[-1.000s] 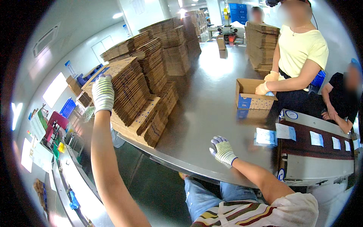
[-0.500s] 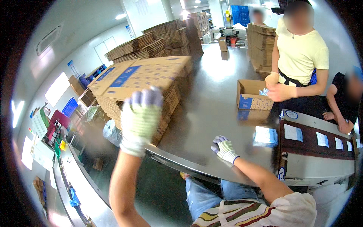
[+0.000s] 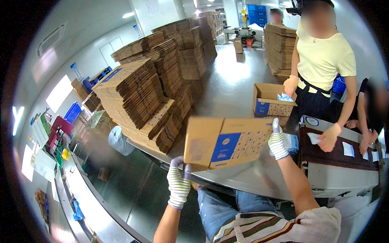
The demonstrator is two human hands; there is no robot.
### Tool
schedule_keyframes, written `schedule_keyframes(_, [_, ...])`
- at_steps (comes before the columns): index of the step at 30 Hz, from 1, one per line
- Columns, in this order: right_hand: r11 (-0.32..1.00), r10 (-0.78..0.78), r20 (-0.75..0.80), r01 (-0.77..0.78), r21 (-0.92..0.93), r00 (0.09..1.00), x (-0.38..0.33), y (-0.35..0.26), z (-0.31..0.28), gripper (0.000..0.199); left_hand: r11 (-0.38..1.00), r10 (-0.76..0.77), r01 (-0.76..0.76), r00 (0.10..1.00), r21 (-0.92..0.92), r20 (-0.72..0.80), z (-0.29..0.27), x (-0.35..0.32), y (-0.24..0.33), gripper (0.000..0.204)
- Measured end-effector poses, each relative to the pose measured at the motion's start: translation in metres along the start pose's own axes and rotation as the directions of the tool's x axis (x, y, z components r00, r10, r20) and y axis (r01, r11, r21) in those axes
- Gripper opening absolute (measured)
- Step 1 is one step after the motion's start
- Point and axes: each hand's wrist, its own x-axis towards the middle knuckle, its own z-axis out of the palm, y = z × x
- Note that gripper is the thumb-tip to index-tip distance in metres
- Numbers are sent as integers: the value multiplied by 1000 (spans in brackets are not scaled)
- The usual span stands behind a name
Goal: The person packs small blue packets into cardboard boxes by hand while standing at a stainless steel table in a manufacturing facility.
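Observation:
A flattened brown cardboard box (image 3: 251, 141) with a blue printed panel is held up above the front edge of the metal table. My left hand (image 3: 178, 183), in a striped white glove with grey fingertips, grips its lower left corner. At its right edge, my right hand (image 3: 277, 139), gloved alike, has its fingers closed on the cardboard. To the left, a tall stack of flattened boxes (image 3: 133, 97) stands on the table. Behind the held cardboard, a small pile of blue and white packets (image 3: 291, 142) is partly hidden.
Across the metal table (image 3: 231, 93), a co-worker (image 3: 324, 56) reaches over a dark conveyor belt (image 3: 324, 152) carrying white packets. An open carton (image 3: 267, 107) with packets inside sits before them. Another person sits at right. A blue-white bag (image 3: 120, 140) stands by the stack.
Both my hands now grip a flattened box that was on top of the left stack; my left hand came down and rightward. The co-worker's hand moved from the carton to the belt.

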Motion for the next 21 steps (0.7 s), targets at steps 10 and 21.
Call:
schedule_keyframes(10, [938,123,559,88,-335,820,-61,-58,62,33,929,-332,198,816,-312,-473,34,12,-31,51])
schedule_keyframes(21, [520,18,633,533,-667,774,-49,-52,66,38,978,-98,158,924,-135,371,14,20,-29,77])
